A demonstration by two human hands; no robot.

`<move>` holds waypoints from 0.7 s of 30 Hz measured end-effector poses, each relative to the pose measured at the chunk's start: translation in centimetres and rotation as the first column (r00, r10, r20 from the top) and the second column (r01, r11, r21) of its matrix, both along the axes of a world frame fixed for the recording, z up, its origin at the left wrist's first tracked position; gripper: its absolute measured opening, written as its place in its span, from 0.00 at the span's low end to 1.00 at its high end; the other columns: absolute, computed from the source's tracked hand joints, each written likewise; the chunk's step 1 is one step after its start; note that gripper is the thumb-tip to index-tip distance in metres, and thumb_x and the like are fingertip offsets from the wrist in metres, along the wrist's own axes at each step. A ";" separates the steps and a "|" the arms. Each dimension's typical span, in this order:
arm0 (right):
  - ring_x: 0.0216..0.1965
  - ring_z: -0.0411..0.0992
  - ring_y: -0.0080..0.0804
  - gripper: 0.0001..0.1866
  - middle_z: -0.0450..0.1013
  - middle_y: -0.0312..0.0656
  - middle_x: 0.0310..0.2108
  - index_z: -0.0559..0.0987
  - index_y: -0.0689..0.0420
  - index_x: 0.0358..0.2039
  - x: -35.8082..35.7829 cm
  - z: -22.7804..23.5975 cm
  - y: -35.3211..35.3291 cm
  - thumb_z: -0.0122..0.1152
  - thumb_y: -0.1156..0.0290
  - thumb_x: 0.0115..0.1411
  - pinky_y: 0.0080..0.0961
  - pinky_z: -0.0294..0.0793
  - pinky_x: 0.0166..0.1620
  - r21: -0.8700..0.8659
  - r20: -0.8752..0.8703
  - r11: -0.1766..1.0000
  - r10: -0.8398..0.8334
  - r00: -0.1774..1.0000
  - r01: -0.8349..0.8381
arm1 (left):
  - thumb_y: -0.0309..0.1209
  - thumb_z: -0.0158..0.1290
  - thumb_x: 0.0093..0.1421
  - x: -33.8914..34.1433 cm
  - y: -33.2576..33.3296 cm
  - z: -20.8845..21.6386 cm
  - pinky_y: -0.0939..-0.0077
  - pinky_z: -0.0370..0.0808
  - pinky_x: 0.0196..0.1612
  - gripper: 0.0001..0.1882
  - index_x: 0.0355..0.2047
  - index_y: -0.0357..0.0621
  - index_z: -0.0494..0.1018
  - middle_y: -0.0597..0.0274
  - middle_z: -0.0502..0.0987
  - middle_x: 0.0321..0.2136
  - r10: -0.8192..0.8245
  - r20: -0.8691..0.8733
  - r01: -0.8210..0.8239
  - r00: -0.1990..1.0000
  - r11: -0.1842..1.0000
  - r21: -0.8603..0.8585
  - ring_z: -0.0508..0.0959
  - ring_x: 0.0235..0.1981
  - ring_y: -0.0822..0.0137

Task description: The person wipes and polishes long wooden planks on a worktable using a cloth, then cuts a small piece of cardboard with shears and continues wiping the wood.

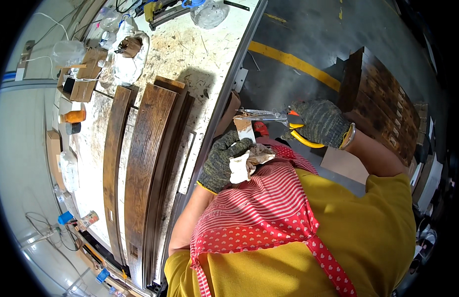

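Note:
My right hand (318, 123), in a dark knit work glove, is closed around a yellow-and-black-handled hand tool (307, 139) with an orange spot by its grip. A long shiny part extends leftward from it; glare hides its exact shape. My left hand (222, 163), gloved alike, is closed on a crumpled off-white cloth (242, 168). Just above those fingers stands a flat white strip with a brown-stained end (245, 129). The shiny part of the tool lies across or close to that end; whether they touch I cannot tell.
On the white, stained workbench (189, 49) left of me lie stacked dark-brown wooden boards (147, 168) and a single narrower board (115, 163). Bottles, a carton (85, 74) and a rag line its far side. A stack of brown wooden pieces (378, 99) stands to my right.

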State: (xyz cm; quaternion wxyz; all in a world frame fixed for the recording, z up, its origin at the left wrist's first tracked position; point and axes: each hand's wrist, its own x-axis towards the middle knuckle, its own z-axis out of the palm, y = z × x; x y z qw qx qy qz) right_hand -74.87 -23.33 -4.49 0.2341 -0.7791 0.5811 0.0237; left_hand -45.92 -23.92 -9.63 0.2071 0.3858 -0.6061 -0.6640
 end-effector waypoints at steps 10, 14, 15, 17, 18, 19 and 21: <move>0.30 0.76 0.45 0.18 0.77 0.47 0.28 0.78 0.54 0.38 -2.2 -4.2 -0.1 0.60 0.54 0.57 0.38 0.74 0.34 0.273 0.313 0.948 -0.247 0.917 0.162 | 0.27 0.61 0.50 0.4 -0.6 0.2 0.69 0.74 0.46 0.19 0.44 0.39 0.75 0.52 0.75 0.41 -0.105 0.158 0.177 0.982 0.813 -0.555 0.77 0.42 0.58; 0.28 0.75 0.44 0.20 0.76 0.46 0.26 0.78 0.54 0.38 -4.4 -8.7 -1.3 0.54 0.49 0.60 0.40 0.72 0.32 0.178 -0.207 0.979 -0.060 0.976 0.097 | 0.28 0.58 0.57 -0.3 -0.4 1.2 0.75 0.75 0.41 0.15 0.45 0.38 0.74 0.60 0.77 0.35 0.224 -0.042 -0.158 0.974 0.798 0.582 0.77 0.36 0.68; 0.28 0.75 0.46 0.24 0.75 0.48 0.24 0.78 0.56 0.37 -4.8 -7.9 -1.0 0.49 0.46 0.62 0.40 0.72 0.31 0.042 -0.270 0.997 0.070 0.960 -0.061 | 0.27 0.53 0.62 -1.1 -0.1 2.2 0.79 0.74 0.37 0.11 0.45 0.39 0.74 0.64 0.78 0.32 0.253 -0.006 -0.229 0.967 0.886 0.404 0.77 0.33 0.74; 0.28 0.74 0.47 0.24 0.75 0.49 0.24 0.77 0.56 0.37 -5.6 -8.0 -1.0 0.50 0.46 0.61 0.40 0.72 0.31 -0.015 -0.208 0.999 -0.048 0.977 0.046 | 0.29 0.53 0.62 0.5 0.2 -0.6 0.79 0.76 0.39 0.16 0.50 0.40 0.71 0.61 0.78 0.36 0.244 -0.099 -0.186 0.965 0.899 0.397 0.78 0.34 0.72; 0.28 0.74 0.48 0.24 0.75 0.50 0.25 0.77 0.57 0.37 -5.6 -8.0 -0.1 0.51 0.46 0.60 0.40 0.72 0.32 -0.046 -0.145 0.985 -0.173 0.974 0.168 | 0.30 0.54 0.62 1.6 0.9 -2.0 0.79 0.76 0.41 0.18 0.52 0.40 0.69 0.60 0.78 0.37 0.228 -0.190 -0.143 0.955 0.915 0.378 0.78 0.35 0.70; 0.34 0.73 0.47 0.22 0.74 0.49 0.31 0.77 0.55 0.38 -3.3 -4.2 -1.0 0.65 0.49 0.53 0.37 0.73 0.36 0.004 -0.064 0.969 -0.245 0.967 0.246 | 0.29 0.56 0.60 1.8 1.3 -1.1 0.76 0.74 0.48 0.22 0.54 0.36 0.67 0.55 0.76 0.42 0.098 -0.093 -0.089 0.991 0.992 0.094 0.76 0.43 0.66; 0.34 0.74 0.46 0.23 0.74 0.48 0.33 0.77 0.55 0.40 -2.6 -4.7 0.2 0.66 0.51 0.52 0.36 0.73 0.37 -0.231 -0.023 0.968 -0.107 0.994 0.099 | 0.31 0.62 0.52 1.7 0.9 -0.4 0.72 0.74 0.52 0.28 0.52 0.35 0.68 0.51 0.74 0.47 -0.019 0.154 0.080 0.988 0.913 -0.400 0.76 0.47 0.62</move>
